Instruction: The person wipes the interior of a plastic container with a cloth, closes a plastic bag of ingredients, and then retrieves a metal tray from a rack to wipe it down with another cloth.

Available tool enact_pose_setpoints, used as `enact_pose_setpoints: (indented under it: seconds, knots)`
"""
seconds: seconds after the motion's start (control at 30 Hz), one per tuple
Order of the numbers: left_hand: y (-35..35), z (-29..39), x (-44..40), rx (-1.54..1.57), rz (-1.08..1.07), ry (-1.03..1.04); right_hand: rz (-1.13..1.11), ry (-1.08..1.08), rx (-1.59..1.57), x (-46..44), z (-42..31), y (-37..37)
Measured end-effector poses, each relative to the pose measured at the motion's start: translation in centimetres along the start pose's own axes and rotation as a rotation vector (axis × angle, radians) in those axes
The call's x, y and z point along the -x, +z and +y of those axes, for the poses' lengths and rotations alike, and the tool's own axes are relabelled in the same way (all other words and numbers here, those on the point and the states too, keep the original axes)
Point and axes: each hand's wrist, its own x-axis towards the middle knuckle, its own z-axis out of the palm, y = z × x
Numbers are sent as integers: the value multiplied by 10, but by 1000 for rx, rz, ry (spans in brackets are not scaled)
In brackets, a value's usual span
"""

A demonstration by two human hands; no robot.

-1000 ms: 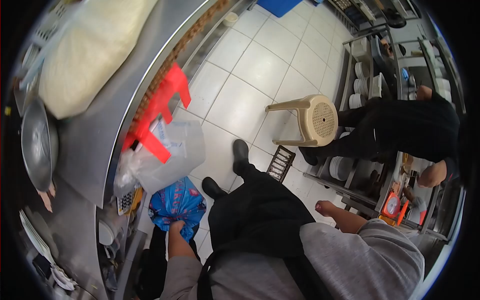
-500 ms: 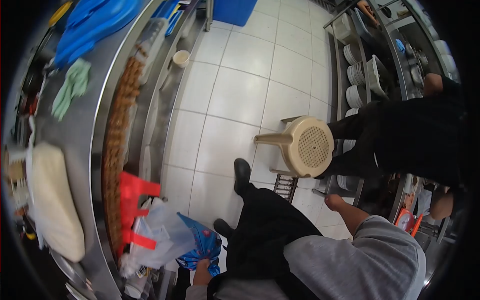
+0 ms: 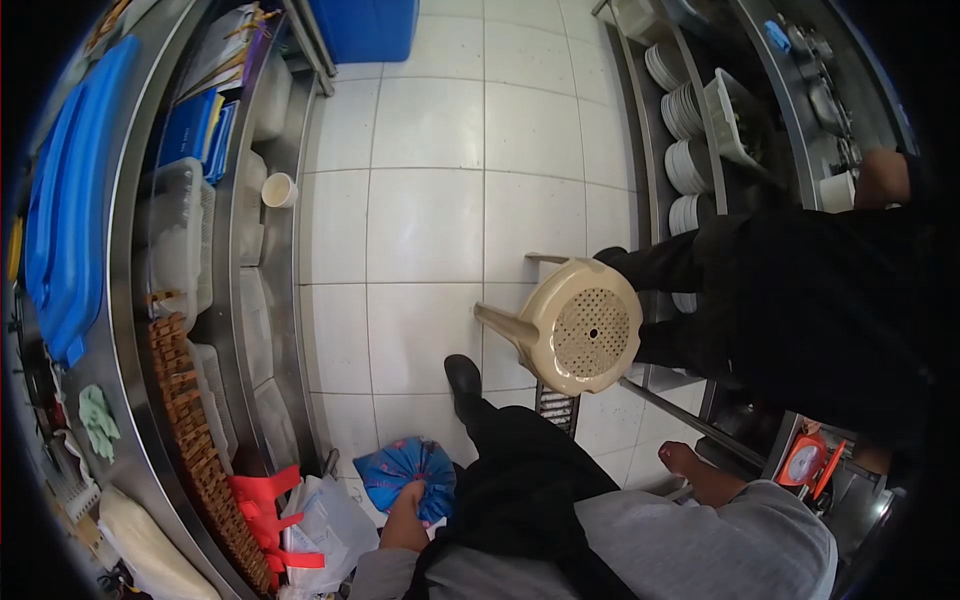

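Observation:
My left hand (image 3: 408, 500) is closed around the gathered top of a blue patterned bag (image 3: 388, 476), which hangs low beside my leg. What the bag contains is hidden. Close to its left, a white plastic bag (image 3: 335, 520) and red straps (image 3: 262, 510) hang at the shelf edge. My right hand (image 3: 680, 458) is held out at my right side with fingers curled in, and nothing shows in it. Ahead of that hand stands a beige plastic stool (image 3: 590, 325) with a perforated seat.
Another person in black (image 3: 800, 300) stands at the right, by shelves with stacked plates (image 3: 685, 165). Along the left runs a steel counter with a blue lid (image 3: 75, 200), a wicker basket (image 3: 190, 400) and a white cup (image 3: 279, 190). A floor drain (image 3: 557, 408) lies below the stool.
My view has turned, so the left counter and the stool appear shifted leftward. The blue bag stays in my left hand and now shows more of its gathered top.

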Motion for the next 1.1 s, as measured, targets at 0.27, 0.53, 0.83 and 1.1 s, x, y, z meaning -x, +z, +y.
enact_pose_setpoints:
  seconds: [0.27,0.53,0.83,1.1]
  knots:
    - [-9,15,54,-78,178,-51,103,-2,-140,-27,-14,28]
    - [-62,39,13,-547,254,345,70,-85,11,-10,-6,52]
    - [-50,152,143,-42,237,424,-208,-195,-922,-24,-333,41]
    - [-79,89,154,-374,316,534,-958,96,-1202,-40,-589,136]
